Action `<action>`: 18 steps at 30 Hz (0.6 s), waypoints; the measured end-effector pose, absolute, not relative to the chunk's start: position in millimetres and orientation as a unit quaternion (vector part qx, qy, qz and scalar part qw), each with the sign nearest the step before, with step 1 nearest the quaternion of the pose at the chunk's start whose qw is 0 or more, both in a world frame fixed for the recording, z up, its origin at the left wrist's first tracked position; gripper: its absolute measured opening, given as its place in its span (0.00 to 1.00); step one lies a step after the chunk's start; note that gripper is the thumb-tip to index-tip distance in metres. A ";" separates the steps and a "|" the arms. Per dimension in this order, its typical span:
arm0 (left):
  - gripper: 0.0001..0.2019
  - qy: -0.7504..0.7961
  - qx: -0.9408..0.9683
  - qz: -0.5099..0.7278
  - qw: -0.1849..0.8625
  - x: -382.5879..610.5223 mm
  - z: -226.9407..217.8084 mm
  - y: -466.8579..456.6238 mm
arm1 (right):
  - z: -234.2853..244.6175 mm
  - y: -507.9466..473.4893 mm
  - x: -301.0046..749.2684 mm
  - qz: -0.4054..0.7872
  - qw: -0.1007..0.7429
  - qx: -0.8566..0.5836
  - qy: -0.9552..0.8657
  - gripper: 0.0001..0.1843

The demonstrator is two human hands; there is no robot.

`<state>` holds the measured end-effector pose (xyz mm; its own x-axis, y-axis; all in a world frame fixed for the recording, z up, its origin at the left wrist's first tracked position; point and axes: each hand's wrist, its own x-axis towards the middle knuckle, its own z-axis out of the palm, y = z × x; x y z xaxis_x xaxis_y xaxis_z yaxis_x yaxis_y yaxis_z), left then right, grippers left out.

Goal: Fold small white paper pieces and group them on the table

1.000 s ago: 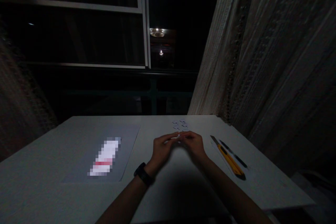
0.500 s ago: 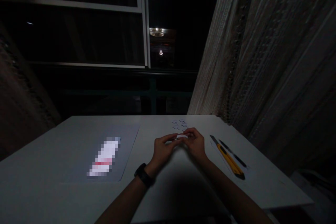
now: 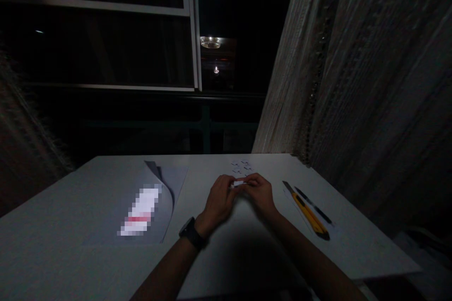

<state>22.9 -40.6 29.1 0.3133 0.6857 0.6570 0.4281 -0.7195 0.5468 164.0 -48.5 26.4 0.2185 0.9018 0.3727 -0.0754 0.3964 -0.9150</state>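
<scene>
A small white piece of paper is pinched between both hands, just above the white table. My left hand, with a black watch on its wrist, closes its fingers on the paper's left end. On the other end, the fingers and thumb of my right hand are closed. Just beyond the fingertips, several small paper pieces with dark marks lie on the table. The hands partly cover the nearest of them.
Right of my hands lie a yellow utility knife with its blade out and a dark pen. To the left, white paper sheets bear a bright blurred object. A curtain hangs behind the white table.
The top sheet's far right corner, flat before, has curled up. My left hand has shifted its grip, its fingers now bent higher around the small paper. The right hand has barely moved.
</scene>
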 end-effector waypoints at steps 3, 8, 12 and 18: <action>0.11 0.356 0.818 0.442 0.092 22.1 28.8 -39.2 | 26.0 -49.0 163.4 0.353 0.660 -0.408 -0.523 0.10; 0.12 0.360 0.834 0.411 0.071 20.6 28.5 -38.0 | 25.9 -50.6 163.2 0.364 0.646 -0.397 -0.541 0.07; 0.14 0.367 0.826 0.423 0.070 19.6 25.4 -34.9 | 25.1 -51.1 163.3 0.366 0.620 -0.403 -0.565 0.04; 0.14 0.369 0.820 0.430 0.081 21.2 21.0 -33.4 | 24.3 -50.9 161.8 0.309 0.624 -0.440 -0.567 0.02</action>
